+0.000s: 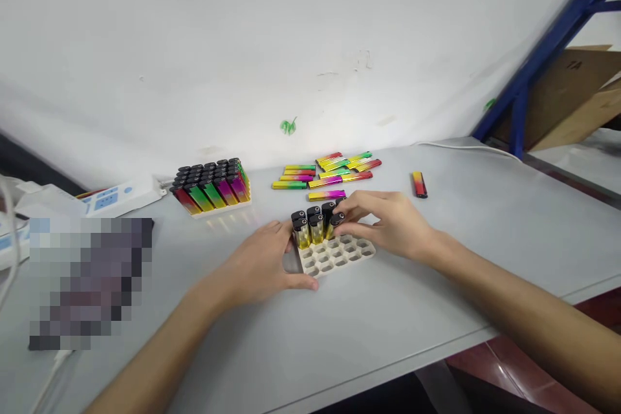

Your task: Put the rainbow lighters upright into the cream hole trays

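A white holed tray [338, 265] lies on the table with several lighters [317, 229] upright in its back rows. These have black tops and yellow lower bodies. My left hand [259, 262] grips the tray's left side, thumb along the front edge and fingers by the back corner. My right hand [392, 223] pinches a lighter [332, 226] between thumb and fingers at the right end of the filled holes. That lighter is upright, partly hidden by the fingers; whether it is fully seated I cannot tell. The front holes hold nothing.
Loose colored lighters [334, 180] lie behind the tray, and a single lighter [420, 184] lies to the right. A full lighter tray [213, 187] stands at the back left. Farther left are a power strip [114, 197] and a pixelated dark object [92, 284]. A wall [310, 65] rises behind.
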A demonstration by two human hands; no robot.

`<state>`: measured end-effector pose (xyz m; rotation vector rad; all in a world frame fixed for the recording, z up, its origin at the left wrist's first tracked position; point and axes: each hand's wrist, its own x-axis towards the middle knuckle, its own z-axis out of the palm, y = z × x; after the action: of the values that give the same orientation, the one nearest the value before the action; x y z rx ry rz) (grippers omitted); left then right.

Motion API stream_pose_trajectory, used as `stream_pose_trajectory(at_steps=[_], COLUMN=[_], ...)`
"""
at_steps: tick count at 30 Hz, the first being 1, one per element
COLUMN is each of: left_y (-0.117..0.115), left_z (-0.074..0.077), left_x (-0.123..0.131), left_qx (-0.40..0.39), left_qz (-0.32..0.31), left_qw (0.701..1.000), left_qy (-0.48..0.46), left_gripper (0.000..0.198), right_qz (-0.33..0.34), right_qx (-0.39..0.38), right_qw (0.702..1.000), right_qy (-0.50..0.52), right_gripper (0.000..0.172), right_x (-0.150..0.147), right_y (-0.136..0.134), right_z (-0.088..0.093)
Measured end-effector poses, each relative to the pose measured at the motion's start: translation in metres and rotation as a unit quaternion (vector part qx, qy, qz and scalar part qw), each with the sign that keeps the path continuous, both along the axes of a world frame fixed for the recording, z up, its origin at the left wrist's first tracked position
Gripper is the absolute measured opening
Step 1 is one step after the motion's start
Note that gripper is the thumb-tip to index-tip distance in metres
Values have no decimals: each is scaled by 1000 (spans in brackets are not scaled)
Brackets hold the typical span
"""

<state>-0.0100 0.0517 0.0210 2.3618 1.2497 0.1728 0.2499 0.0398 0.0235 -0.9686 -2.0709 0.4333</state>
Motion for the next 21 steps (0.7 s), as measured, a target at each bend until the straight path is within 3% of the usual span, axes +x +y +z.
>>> stream_pose_trajectory(at_steps=[3,9,13,17,19,21], left_y=[0,0,0,-1,-1,-2], left_z=[0,2,2,3,4,4], left_x=[0,1,1,1,1,1], left_qx=[3,-2,-3,-7,-9,-6], left_qz=[1,8,2,10,11,12], left_qw=[1000,1000,1000,1000,1000,1000], left_qy=[0,-5,-7,-5,-3,-5], left_gripper=[66,64,64,63,62,61], right_qz=[-16,-63,-156,-314,-341,-381], right_qx=[26,39,89,25,-21,-60], right_qw=[999,995,983,948,934,907], right_qy=[-37,-73,-25,-35,-102,-171], right_gripper=[18,31,23,31,33,47], right_x=[-2,-5,7,34,48,57], right_y=[0,-3,5,42,70,98], right_z=[-4,-2,9,12,7,-1])
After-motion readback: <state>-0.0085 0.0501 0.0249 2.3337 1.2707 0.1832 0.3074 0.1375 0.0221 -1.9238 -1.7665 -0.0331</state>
